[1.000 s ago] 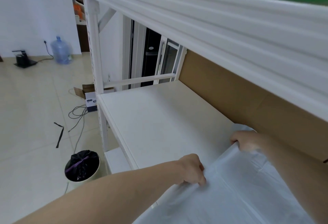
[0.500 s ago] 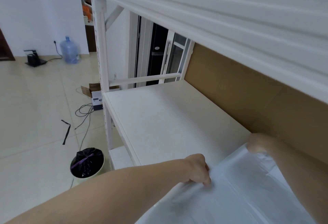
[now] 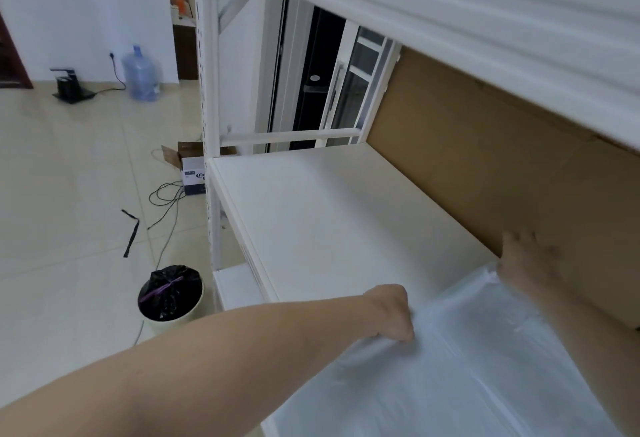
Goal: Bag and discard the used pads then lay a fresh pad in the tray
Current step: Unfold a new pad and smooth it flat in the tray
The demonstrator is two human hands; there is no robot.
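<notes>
Fresh white pad [image 3: 460, 377] lies spread on white shelf [image 3: 329, 215], near end. L hand [image 3: 393, 312] has fingers curled, pinching pad's front corner; R hand [image 3: 523, 263] at back corner by cardboard backing [image 3: 485, 159], finger state can't tell. Lined bin [image 3: 170, 294] on floor below.

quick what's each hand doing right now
Left hand: gripping the near edge of the pad.
Right hand: fingers spread, open, at the pad's far corner.

Two bare forearms, no sleeves in view, left hand [image 3: 393, 313], right hand [image 3: 523, 263] (slightly blurred), no gloves
</notes>
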